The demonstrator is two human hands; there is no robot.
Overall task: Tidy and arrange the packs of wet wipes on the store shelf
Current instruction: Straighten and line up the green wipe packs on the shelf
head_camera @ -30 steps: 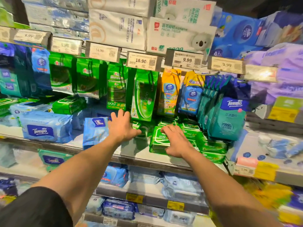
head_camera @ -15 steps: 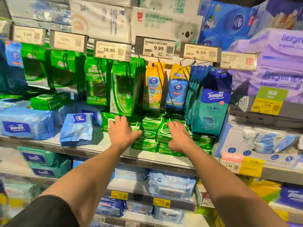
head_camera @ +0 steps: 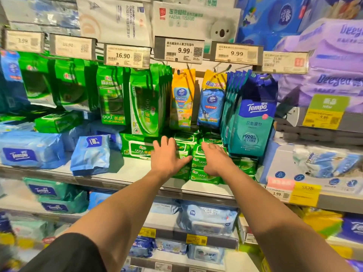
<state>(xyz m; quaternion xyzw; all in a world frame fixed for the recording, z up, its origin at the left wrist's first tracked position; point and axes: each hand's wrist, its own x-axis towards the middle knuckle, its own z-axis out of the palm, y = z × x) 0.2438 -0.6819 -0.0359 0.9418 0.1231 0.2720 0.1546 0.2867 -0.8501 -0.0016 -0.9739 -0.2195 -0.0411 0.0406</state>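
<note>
Small green packs of wet wipes (head_camera: 202, 174) lie stacked in piles on the middle shelf (head_camera: 129, 173). My left hand (head_camera: 167, 157) lies flat on the left pile with its fingers straight. My right hand (head_camera: 217, 160) rests on the neighbouring pile, fingers stretched forward over the packs. A larger green pack (head_camera: 135, 147) lies just left of my left hand. A blue Tempo pack (head_camera: 91, 154) leans upright further left on the same shelf.
Green hanging packs (head_camera: 146, 103), a yellow pack (head_camera: 182, 99) and teal Tempo packs (head_camera: 251, 126) hang on hooks directly above the piles. Price tags (head_camera: 178, 50) line the rail above. A white box (head_camera: 314, 167) stands at the right. Blue packs fill the lower shelves.
Both hands have slid right and deeper along the shelf onto the small green piles, which now sit pushed back under the hanging packs. The view has shifted right.
</note>
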